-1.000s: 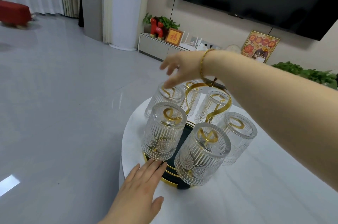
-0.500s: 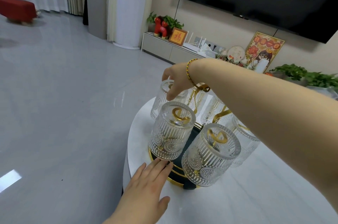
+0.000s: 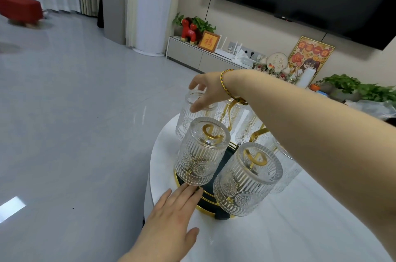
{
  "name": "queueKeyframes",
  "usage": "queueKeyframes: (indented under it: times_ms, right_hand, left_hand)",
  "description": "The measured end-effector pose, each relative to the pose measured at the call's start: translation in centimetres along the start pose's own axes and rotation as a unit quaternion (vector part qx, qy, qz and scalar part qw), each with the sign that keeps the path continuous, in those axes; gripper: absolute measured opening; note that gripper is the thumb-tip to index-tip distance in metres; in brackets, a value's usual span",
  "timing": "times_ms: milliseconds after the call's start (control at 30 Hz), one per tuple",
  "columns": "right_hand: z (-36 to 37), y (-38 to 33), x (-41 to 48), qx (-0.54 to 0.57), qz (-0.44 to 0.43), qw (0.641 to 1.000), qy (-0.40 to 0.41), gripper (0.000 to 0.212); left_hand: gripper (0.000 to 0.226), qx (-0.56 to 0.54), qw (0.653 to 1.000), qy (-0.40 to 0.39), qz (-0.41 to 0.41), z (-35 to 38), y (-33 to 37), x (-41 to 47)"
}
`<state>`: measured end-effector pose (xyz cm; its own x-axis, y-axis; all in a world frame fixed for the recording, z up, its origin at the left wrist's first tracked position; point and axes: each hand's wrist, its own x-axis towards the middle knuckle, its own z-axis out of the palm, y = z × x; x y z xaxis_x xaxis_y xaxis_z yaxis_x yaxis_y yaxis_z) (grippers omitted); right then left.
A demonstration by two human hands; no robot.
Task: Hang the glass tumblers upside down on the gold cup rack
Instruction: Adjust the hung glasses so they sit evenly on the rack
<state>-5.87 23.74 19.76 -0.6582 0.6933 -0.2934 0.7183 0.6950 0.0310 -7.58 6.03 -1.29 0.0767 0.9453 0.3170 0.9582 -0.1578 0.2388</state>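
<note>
The gold cup rack (image 3: pixel 231 109) stands on a dark round base (image 3: pixel 205 196) with a gold rim, on the white table. Several ribbed glass tumblers hang upside down on its arms. The nearest two are a front left tumbler (image 3: pixel 199 154) and a front right tumbler (image 3: pixel 246 180). My right hand (image 3: pixel 205 92) reaches across from the right and has its fingers on the upturned bottom of the far left tumbler (image 3: pixel 188 116). My left hand (image 3: pixel 169 221) lies flat on the table, fingertips touching the base's rim. My right forearm hides part of the far tumblers.
The white round table (image 3: pixel 278 236) ends close to the left of the rack, with grey floor beyond. A low TV cabinet (image 3: pixel 192 54) with ornaments runs along the far wall under a dark screen. Green plants (image 3: pixel 360 88) sit at the right.
My right hand has come down from above the rack onto the bottom of the far left tumbler. My left hand has stayed at the base's rim. The camera has shifted a little.
</note>
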Motion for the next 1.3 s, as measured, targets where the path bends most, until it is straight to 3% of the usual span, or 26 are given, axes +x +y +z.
queueKeyframes:
  times_ms: [167,300,500,567,767,1067,1133,1300]
  right_hand:
    - [-0.5,0.5,-0.4,0.026,-0.016,0.999,0.014,0.067]
    - [-1.1,1.7,-1.7,0.067,-0.030,0.994,0.080,0.059]
    - [-0.2,1.2,-8.0,0.180,-0.142,0.954,0.191,0.043]
    - [1.1,0.6,-10.0,0.205,-0.159,0.951,0.171,0.044]
    - [4.9,0.5,-10.0,0.109,-0.091,0.984,0.104,0.072]
    - [6.0,0.2,-9.2,0.159,-0.082,0.974,0.136,0.073]
    - [6.1,0.3,-9.3,0.175,-0.081,0.972,0.134,0.075]
    - [5.8,1.7,-11.3,0.213,-0.067,0.960,0.172,0.065]
  left_hand:
    - [0.083,-0.005,1.000,-0.007,-0.002,-0.1,0.1,0.1]
    - [0.095,-0.006,1.000,-0.009,-0.004,-0.3,0.2,0.2]
    - [0.085,-0.008,1.000,-0.014,-0.002,-0.3,0.2,-0.1]
    - [0.082,-0.004,1.000,-0.019,-0.002,-0.2,0.3,-0.1]
    - [0.080,0.039,0.999,-0.008,0.004,-0.2,0.5,0.0]
    - [0.082,0.008,0.998,-0.067,-0.007,-1.6,0.6,0.0]
    - [0.080,-0.017,0.999,-0.035,-0.003,-1.2,0.5,0.1]
    - [0.083,-0.022,0.998,-0.052,-0.018,-1.2,0.6,-0.3]
